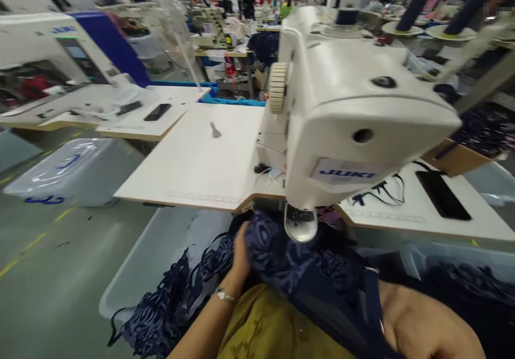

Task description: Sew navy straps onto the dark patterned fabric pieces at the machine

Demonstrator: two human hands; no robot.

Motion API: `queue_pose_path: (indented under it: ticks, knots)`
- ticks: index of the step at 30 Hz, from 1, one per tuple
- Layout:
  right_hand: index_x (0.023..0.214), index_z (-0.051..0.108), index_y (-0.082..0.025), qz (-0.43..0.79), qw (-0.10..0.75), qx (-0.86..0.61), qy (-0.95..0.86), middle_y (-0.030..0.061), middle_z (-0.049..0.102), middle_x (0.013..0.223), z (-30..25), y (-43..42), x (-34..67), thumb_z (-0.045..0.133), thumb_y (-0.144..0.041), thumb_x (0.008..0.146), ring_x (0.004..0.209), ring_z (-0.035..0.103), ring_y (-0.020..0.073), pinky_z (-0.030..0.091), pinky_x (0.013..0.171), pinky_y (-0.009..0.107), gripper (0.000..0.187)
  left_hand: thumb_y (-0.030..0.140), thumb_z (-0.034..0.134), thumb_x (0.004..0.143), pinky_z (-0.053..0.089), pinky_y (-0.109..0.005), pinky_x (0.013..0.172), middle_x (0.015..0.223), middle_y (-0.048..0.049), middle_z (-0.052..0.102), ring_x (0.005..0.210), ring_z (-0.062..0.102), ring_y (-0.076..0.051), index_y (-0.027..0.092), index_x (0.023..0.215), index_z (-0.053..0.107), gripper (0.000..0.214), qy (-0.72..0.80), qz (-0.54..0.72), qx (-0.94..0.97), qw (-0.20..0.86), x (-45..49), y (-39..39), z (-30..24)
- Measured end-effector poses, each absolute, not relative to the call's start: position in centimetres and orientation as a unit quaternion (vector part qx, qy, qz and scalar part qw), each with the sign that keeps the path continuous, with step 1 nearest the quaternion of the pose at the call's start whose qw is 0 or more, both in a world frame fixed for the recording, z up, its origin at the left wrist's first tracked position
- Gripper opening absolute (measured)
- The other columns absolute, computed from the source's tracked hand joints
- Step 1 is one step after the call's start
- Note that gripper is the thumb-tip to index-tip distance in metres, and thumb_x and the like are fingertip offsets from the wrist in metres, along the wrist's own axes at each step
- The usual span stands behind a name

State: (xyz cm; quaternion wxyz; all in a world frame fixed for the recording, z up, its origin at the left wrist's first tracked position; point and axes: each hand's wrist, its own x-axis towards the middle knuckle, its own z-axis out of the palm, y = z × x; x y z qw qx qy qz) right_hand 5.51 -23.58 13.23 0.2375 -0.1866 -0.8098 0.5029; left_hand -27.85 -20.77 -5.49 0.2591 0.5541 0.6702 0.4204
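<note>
My left hand (240, 259) presses into dark navy patterned lace fabric (281, 257) bunched under the head of a white Juki sewing machine (346, 112); its fingers are buried in the cloth and seem curled round it. A thin bracelet sits on that wrist. My right forearm (426, 321) crosses the lower right, covered partly by the same fabric, and the right hand itself is hidden. More navy lace (169, 305) hangs down at the lower left over my yellow-green clothing (273, 329).
The white sewing table (193, 160) carries a small grey tool (215, 130), and a black phone (441, 193) lies to the machine's right. Translucent plastic bins (148, 257) stand below and left. Another Juki station (80, 48) with a phone (157, 111) sits at the back left.
</note>
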Motion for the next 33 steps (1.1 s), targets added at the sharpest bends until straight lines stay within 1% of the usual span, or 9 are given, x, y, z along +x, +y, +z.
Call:
queue_pose_path:
  ticks: [5, 8, 13, 15, 18, 21, 24, 29, 33]
  knots:
    - [0.068, 0.058, -0.020, 0.454, 0.179, -0.500, -0.715, 0.0004, 0.061, 0.067, 6.7, -21.5, 7.6, 0.042, -0.059, 0.092, 0.061, 0.057, 0.0158, 0.047, 0.057, 0.025, 0.049, 0.020, 0.035, 0.081, 0.021, -0.055, 0.109, 0.110, -0.0178, 0.051, 0.123, 0.036, -0.035, 0.008, 0.121, 0.052, 0.045, 0.769, 0.280, 0.553, 0.158, -36.7, -22.5, -4.0]
    - [0.098, 0.064, -0.017, 0.391, 0.193, -0.589, -0.681, 0.0086, 0.068, 0.096, -1.0, -21.0, 7.0, 0.038, -0.053, 0.094, 0.089, 0.064, 0.0222, 0.051, 0.080, 0.035, 0.045, 0.016, 0.035, 0.080, 0.024, -0.058, 0.104, 0.102, -0.0201, 0.052, 0.116, 0.040, -0.039, 0.005, 0.112, 0.058, 0.042, 0.792, 0.151, 0.563, 0.184, -38.1, -25.3, -5.5]
    - [0.074, 0.065, -0.019, 0.324, 0.214, -0.615, -0.687, 0.0101, 0.068, 0.087, -9.1, -21.8, 6.6, 0.054, -0.058, 0.084, 0.091, 0.062, 0.0280, 0.045, 0.089, 0.049, 0.042, 0.006, 0.031, 0.075, 0.037, -0.059, 0.092, 0.093, -0.0215, 0.056, 0.102, 0.055, -0.038, 0.007, 0.092, 0.061, 0.034, 0.802, 0.011, 0.524, 0.287, -36.6, -26.9, -6.8]
    - [0.072, 0.062, -0.020, 0.313, 0.238, -0.606, -0.692, 0.0075, 0.067, 0.081, -9.2, -21.7, 7.1, 0.043, -0.053, 0.092, 0.085, 0.062, 0.0245, 0.047, 0.086, 0.043, 0.044, 0.012, 0.030, 0.082, 0.031, -0.064, 0.094, 0.094, -0.0228, 0.057, 0.106, 0.054, -0.041, 0.009, 0.085, 0.060, 0.031, 0.777, 0.011, 0.525, 0.347, -35.3, -25.8, -5.8]
    - [0.081, 0.059, -0.020, 0.302, 0.278, -0.595, -0.691, 0.0054, 0.064, 0.083, -6.8, -21.3, 7.2, 0.035, -0.046, 0.098, 0.080, 0.060, 0.0201, 0.049, 0.079, 0.034, 0.039, 0.039, 0.039, 0.090, 0.037, -0.051, 0.099, 0.095, -0.0154, 0.065, 0.102, 0.058, -0.033, 0.016, 0.086, 0.063, 0.034, 0.669, 0.061, 0.534, 0.514, -31.2, -24.3, -3.9]
    - [0.080, 0.053, -0.020, 0.303, 0.305, -0.578, -0.693, 0.0009, 0.058, 0.074, -2.9, -21.7, 6.1, 0.035, -0.041, 0.099, 0.068, 0.055, 0.0162, 0.048, 0.067, 0.028, 0.034, 0.068, 0.032, 0.088, 0.048, -0.041, 0.091, 0.103, -0.0124, 0.069, 0.098, 0.064, -0.026, 0.017, 0.101, 0.067, 0.063, 0.504, 0.102, 0.475, 0.714, -24.9, -23.9, -3.3]
    - [0.078, 0.049, -0.021, 0.316, 0.318, -0.542, -0.710, -0.0009, 0.053, 0.071, 1.1, -23.0, 4.8, 0.035, -0.037, 0.100, 0.065, 0.052, 0.0141, 0.045, 0.063, 0.024, 0.031, 0.087, 0.026, 0.075, 0.053, -0.048, 0.080, 0.095, -0.0177, 0.069, 0.090, 0.067, -0.031, 0.012, 0.098, 0.068, 0.089, 0.410, 0.165, 0.400, 0.803, -19.4, -23.9, -3.6]
    - [0.080, 0.049, -0.022, 0.311, 0.351, -0.509, -0.722, -0.0020, 0.049, 0.071, 4.8, -24.4, 5.8, 0.038, -0.033, 0.100, 0.065, 0.049, 0.0138, 0.042, 0.062, 0.024, 0.026, 0.076, 0.053, 0.073, 0.047, -0.035, 0.094, 0.111, -0.0094, 0.064, 0.110, 0.058, -0.023, 0.021, 0.111, 0.057, 0.067, 0.439, 0.402, 0.301, 0.745, -18.9, -21.4, -3.0]
    - [0.087, 0.053, -0.023, 0.325, 0.247, -0.551, -0.727, -0.0005, 0.056, 0.079, 4.5, -23.4, 6.3, 0.040, -0.037, 0.100, 0.072, 0.056, 0.0165, 0.045, 0.068, 0.028, 0.023, 0.057, 0.072, 0.071, 0.051, -0.026, 0.081, 0.095, -0.0027, 0.067, 0.088, 0.062, -0.016, 0.023, 0.103, 0.058, 0.048, 0.464, 0.470, 0.268, 0.701, -22.9, -20.3, 0.0]
